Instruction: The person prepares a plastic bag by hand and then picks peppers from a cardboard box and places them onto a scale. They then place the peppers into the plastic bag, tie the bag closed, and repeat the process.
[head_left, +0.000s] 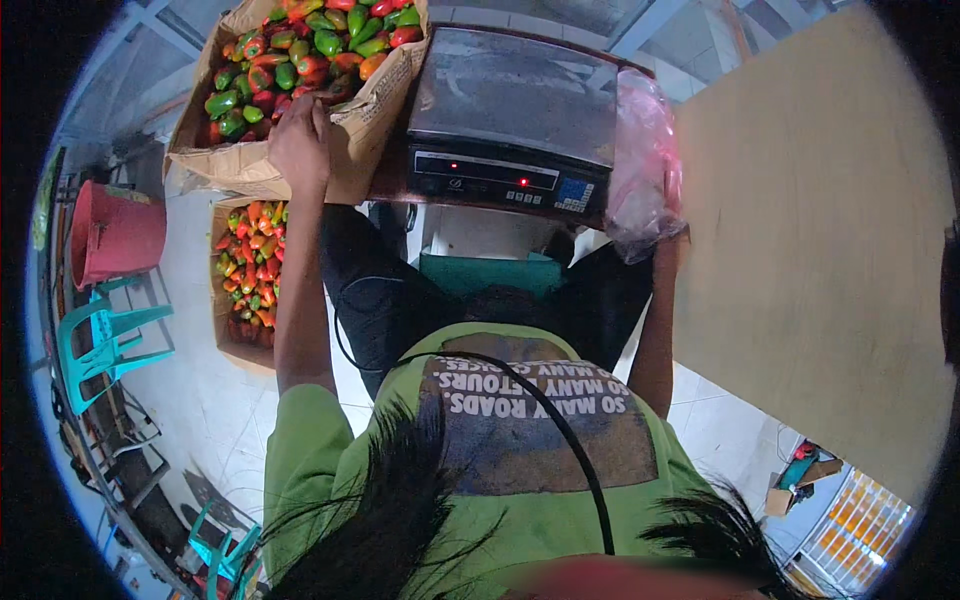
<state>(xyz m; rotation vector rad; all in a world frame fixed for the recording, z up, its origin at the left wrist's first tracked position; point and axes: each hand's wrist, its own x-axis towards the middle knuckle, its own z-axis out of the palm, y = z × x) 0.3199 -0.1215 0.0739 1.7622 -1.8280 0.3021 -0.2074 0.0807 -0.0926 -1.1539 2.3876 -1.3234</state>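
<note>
My left hand (301, 142) is at the near edge of a large cardboard box (232, 166) heaped with red and green peppers (262, 75); its fingertips lie over the box's rim by the peppers, and whether they grip one is hidden. To the right of the box stands a digital weighing scale (517, 97) with a bare metal plate and small red lights on its display. Pinkish clear plastic bags (645, 165) lie along the scale's right side. My right hand (672, 244) is at the lower end of these bags, mostly hidden behind them and beside the wooden board's edge.
A second cardboard box (221, 315) of red and orange peppers stands on the tiled floor below. At the left are a red bucket (120, 234) and a teal plastic chair (105, 337). A large wooden board (802, 247) fills the right side. A black cable crosses my shirt.
</note>
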